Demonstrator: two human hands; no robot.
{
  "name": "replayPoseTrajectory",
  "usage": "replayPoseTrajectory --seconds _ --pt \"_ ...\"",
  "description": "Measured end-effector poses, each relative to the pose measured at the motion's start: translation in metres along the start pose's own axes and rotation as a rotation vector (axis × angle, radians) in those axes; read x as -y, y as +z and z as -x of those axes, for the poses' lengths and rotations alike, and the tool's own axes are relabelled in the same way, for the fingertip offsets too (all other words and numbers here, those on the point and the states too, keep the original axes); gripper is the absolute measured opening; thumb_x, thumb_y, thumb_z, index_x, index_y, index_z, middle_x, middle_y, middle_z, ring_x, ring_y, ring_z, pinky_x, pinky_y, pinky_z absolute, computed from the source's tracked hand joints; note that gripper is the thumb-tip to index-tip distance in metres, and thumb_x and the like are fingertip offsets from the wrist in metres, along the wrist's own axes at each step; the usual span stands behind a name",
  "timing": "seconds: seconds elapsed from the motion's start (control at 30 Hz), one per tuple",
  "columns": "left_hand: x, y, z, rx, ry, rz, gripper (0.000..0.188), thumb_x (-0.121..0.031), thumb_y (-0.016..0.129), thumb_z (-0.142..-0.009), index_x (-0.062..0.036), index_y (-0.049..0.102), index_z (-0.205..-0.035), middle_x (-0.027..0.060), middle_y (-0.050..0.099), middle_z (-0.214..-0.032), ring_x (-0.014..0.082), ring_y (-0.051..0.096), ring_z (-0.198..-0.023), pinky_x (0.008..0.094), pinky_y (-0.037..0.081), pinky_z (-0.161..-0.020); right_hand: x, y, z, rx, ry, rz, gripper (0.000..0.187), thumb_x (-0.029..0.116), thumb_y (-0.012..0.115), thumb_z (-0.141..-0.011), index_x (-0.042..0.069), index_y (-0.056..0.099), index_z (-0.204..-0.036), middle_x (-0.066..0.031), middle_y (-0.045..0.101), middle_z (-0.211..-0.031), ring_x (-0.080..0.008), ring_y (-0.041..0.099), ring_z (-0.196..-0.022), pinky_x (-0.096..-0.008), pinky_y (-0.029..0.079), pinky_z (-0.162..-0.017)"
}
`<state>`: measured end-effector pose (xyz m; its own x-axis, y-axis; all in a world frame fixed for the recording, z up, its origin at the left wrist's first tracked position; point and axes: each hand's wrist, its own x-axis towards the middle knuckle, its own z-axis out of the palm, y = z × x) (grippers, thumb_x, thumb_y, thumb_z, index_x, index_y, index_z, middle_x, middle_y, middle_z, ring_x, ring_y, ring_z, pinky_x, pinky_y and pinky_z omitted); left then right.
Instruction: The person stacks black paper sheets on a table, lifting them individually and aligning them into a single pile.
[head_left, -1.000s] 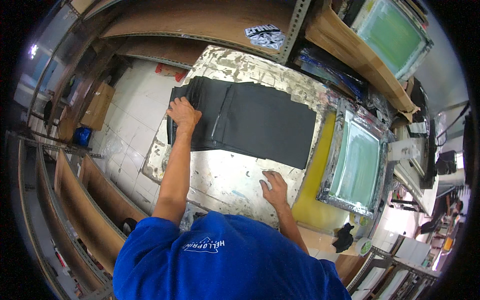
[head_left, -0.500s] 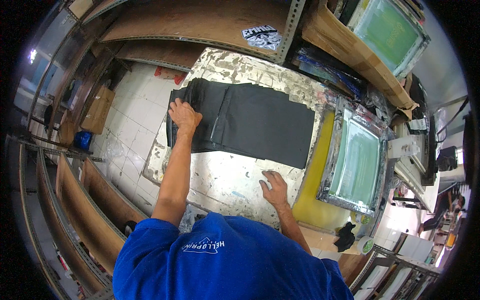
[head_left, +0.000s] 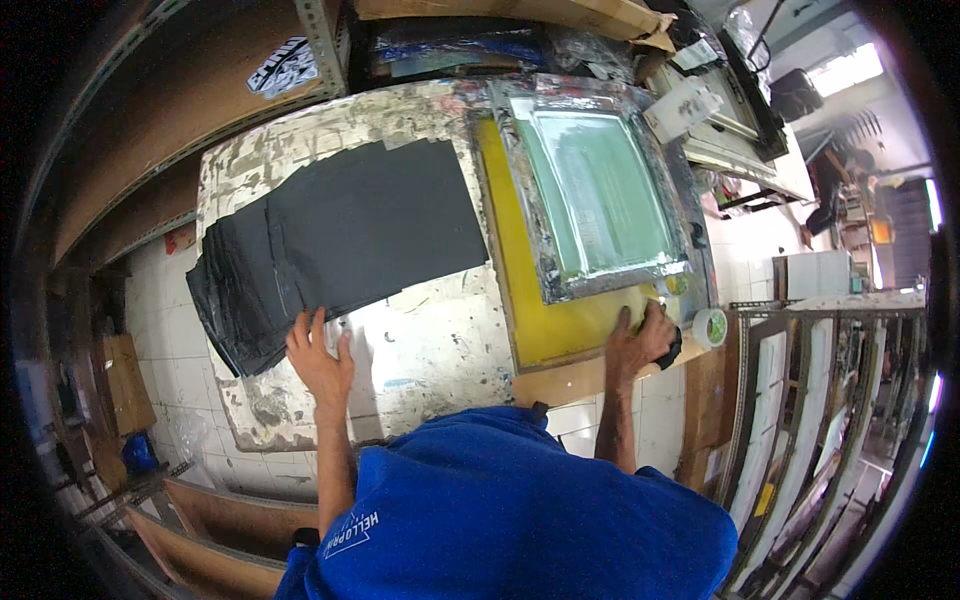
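A fanned stack of thin black sheets (head_left: 350,225), crinkled and shiny at the left end, lies on the paint-stained table (head_left: 440,350). My left hand (head_left: 320,362) is at the stack's near edge, fingers spread and holding nothing. Over by the table's near right corner, my right hand (head_left: 640,343) has its fingers closed on a crumpled black cloth (head_left: 673,352), mostly hidden under the hand. Just beyond that hand a framed printing screen (head_left: 600,190) with green mesh rests on a yellow board (head_left: 545,335).
A small round tub (head_left: 710,327) with a green top stands right of my right hand, a second one (head_left: 676,285) behind it. A white bottle (head_left: 683,108) lies beyond the screen. Shelves (head_left: 180,130) border the far left; a rack (head_left: 790,400) stands at right.
My view has swung to the right. My left hand has come off the left end of the stack to its near edge. My right hand has moved right and closed on the black cloth.
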<state>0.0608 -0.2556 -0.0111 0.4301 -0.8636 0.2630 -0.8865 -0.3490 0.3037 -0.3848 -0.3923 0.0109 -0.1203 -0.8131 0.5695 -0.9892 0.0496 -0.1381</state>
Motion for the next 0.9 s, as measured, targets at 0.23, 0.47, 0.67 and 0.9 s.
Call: replayPoseTrajectory --seconds 0.23,0.47,0.67,0.9 --pt "-0.018 0.033 0.022 0.074 -0.085 0.022 0.069 -0.049 0.06 -0.089 -0.0049 0.048 -0.14 0.0246 0.038 -0.144 0.0416 0.036 -0.129 0.0549 0.027 -0.103 -0.105 0.044 0.037 0.24 0.287 0.305 0.043 0.039 0.069 -0.083 0.014 0.061 -0.117 -0.0171 0.053 -0.128 -0.0425 0.048 -0.116 -0.0595 0.045 -0.084" --pt "-0.011 0.04 0.021 0.031 -0.176 0.041 0.075 -0.051 0.063 -0.086 -0.0044 0.045 -0.143 0.0237 0.037 -0.145 0.04 0.034 -0.128 0.0561 0.024 -0.099 -0.129 0.037 0.007 -0.046 0.309 -0.267 0.036 0.019 0.06 -0.093 -0.008 0.058 -0.118 -0.0269 0.06 -0.11 -0.0431 0.057 -0.105 -0.0471 0.045 -0.094" --pt "-0.01 0.044 0.023 0.029 -0.174 -0.021 0.073 -0.054 0.059 -0.088 -0.0103 0.046 -0.144 0.0195 0.036 -0.149 0.0385 0.032 -0.131 0.0572 0.021 -0.099 0.05 -0.029 -0.058 0.031 0.299 -0.926 0.036 0.012 0.062 -0.095 -0.001 0.049 -0.126 -0.0151 0.055 -0.122 -0.0252 0.055 -0.111 -0.0393 0.045 -0.099" --pt "-0.017 0.044 0.017 0.06 -0.185 0.011 0.068 -0.051 0.06 -0.088 -0.0086 0.05 -0.141 0.0194 0.042 -0.145 0.0409 0.035 -0.128 0.0576 0.024 -0.096 0.201 0.042 -0.042 0.587 -0.208 -1.166 0.05 -0.003 0.069 -0.076 0.002 0.053 -0.123 -0.0175 0.055 -0.123 -0.0332 0.052 -0.121 -0.0393 0.039 -0.106"
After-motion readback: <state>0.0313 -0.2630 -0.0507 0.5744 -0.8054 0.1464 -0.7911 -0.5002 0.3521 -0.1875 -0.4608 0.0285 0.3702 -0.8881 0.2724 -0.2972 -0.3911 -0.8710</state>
